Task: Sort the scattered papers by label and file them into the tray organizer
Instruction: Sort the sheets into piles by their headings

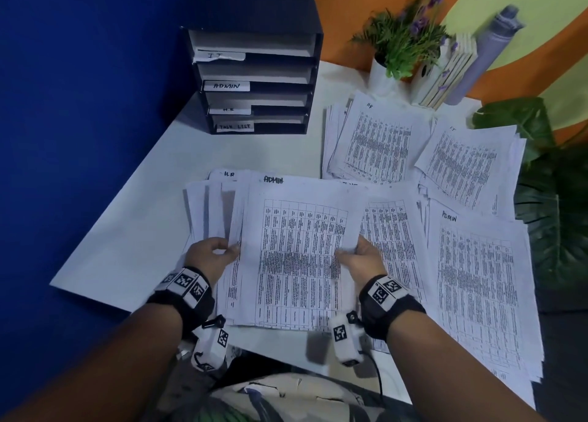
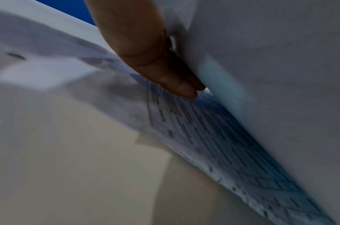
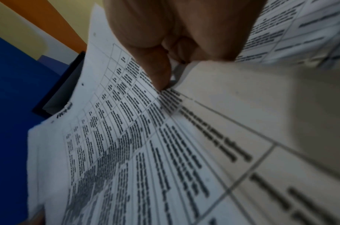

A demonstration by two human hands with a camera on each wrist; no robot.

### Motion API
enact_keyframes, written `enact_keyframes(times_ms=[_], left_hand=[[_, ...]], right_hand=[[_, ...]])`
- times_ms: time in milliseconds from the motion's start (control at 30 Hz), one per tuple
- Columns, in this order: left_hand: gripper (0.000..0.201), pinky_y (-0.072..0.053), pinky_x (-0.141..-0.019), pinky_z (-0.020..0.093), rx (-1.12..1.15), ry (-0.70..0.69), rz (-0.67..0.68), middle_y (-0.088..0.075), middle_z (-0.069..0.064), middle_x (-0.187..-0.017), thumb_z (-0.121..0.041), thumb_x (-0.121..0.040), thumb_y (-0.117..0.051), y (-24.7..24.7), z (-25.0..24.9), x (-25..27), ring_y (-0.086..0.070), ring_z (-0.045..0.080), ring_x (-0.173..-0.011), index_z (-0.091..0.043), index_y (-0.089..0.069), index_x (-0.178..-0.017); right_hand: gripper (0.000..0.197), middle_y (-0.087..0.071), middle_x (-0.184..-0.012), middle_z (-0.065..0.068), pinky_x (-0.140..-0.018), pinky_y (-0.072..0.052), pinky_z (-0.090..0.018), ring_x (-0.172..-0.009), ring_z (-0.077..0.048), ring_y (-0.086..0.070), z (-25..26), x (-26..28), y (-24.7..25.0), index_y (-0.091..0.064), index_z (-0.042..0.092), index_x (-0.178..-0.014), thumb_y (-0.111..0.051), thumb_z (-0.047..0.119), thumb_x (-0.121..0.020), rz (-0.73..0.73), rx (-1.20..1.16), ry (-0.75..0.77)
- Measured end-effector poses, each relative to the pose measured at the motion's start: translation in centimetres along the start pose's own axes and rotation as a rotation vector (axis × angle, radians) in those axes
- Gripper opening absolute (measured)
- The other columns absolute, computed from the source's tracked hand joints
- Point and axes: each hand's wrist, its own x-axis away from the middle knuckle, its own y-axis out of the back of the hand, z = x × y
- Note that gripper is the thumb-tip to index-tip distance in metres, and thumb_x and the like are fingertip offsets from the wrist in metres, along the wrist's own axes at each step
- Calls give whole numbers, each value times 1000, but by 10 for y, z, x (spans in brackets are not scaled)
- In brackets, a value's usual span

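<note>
Holding the ADMIN-labelled sheet (image 1: pixel 299 256) by its side edges at lower centre of the frame, the left hand (image 1: pixel 211 253) and right hand (image 1: pixel 366 258) pinch it with closed fingers (image 3: pixel 161 73), likely to read its label before filing in the tray organizer (image 1: pixel 254 81), upper left on the counter (image 1: pixel 133 240).

Four labelled tray slots (image 1: pixel 254 81), two hands (image 1: pixel 211 251), one potted plant (image 1: pixel 401 46), several paper piles (image 1: pixel 375 141).

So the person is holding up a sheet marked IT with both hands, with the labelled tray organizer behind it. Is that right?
Not quite: the sheet is marked ADMIN, not IT, as the head view shows. The rest holds: the left hand and right hand grip its side edges, and the labelled tray organizer stands behind.
</note>
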Motion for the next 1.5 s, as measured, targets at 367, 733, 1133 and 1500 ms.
enact_keyframes(times_ms=[367, 733, 1133, 1500], left_hand=[[25, -54, -82, 36, -88, -68, -76, -68, 8, -95, -30, -82, -74, 11, 8, -8, -64, 30, -87, -9, -63, -91], [27, -45, -86, 27, -35, -111, -39, -66, 4, -106, -18, -88, -68, 12, 4, -4, -61, 24, -95, -15, -65, -115], [27, -33, -101, 24, 15, -188, -58, -54, -4, -129, -14, -90, -65, 11, 2, 1, -48, 20, -126, -33, -60, -108], [44, -37, -98, 25, -10, -91, -10, -53, -5, -118, -25, -86, -71, 13, 0, 2, -49, 15, -113, -16, -57, -127]], right_hand=[[21, -63, -86, -2, -76, -48, -26, -84, -16, -62, -3, 0, 8, -57, 16, -87, -64, -4, -85, -86, 12, -3], [38, -68, -93, -4, -80, -52, -29, -87, -15, -63, -2, 3, 6, -63, 22, -97, -66, -10, -78, -53, -83, 44], [52, -64, -103, -7, -97, -48, -39, -97, -20, -62, -1, -7, 0, -51, 12, -126, -66, -6, -79, -14, 22, 13], [16, -65, -86, -6, -83, -50, -35, -87, -25, -62, -1, -2, -3, -61, 17, -88, -65, 2, -86, 9, -4, -9]])
